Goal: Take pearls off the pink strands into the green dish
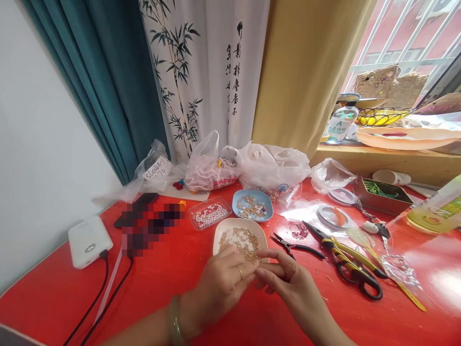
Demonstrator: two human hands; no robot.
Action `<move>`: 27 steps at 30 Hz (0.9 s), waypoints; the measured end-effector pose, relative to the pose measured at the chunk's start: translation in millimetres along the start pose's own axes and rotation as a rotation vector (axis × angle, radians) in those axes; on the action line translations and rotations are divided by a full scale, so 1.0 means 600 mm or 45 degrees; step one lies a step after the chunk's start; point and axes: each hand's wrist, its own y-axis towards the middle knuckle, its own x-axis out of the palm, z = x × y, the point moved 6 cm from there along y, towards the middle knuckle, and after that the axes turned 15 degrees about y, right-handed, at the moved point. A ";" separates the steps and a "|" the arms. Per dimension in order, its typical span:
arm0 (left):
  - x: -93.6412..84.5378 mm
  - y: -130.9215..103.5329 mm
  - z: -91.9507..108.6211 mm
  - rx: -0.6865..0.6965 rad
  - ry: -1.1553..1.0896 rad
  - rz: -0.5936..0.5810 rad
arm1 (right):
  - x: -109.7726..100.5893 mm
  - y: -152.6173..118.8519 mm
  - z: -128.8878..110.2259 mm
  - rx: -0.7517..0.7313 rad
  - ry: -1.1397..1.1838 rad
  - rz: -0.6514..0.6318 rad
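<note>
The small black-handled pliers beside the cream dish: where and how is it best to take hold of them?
I would grip the small pliers around both black handles, bringing the right hand from the near side. The handles spread toward that side and the right, while the jaws point away to the left; the yellow-and-black pliers crowd the right side.

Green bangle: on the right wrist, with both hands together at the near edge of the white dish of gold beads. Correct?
Wrong wrist: the head view shows the green bangle on the wrist of the left hand. It and the right hand are together at the near edge of the white dish of gold beads.
</note>
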 end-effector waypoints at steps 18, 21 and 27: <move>0.061 -0.023 -0.075 -1.146 -1.151 -0.200 | -0.144 0.012 0.014 -0.704 -1.891 0.165; 0.053 -0.021 -0.080 -1.132 -1.108 -0.116 | -0.154 0.019 -0.016 -0.662 -1.723 0.247; 0.038 -0.014 -0.077 -1.011 -1.072 -0.061 | -0.162 0.006 -0.036 -0.068 -0.492 0.311</move>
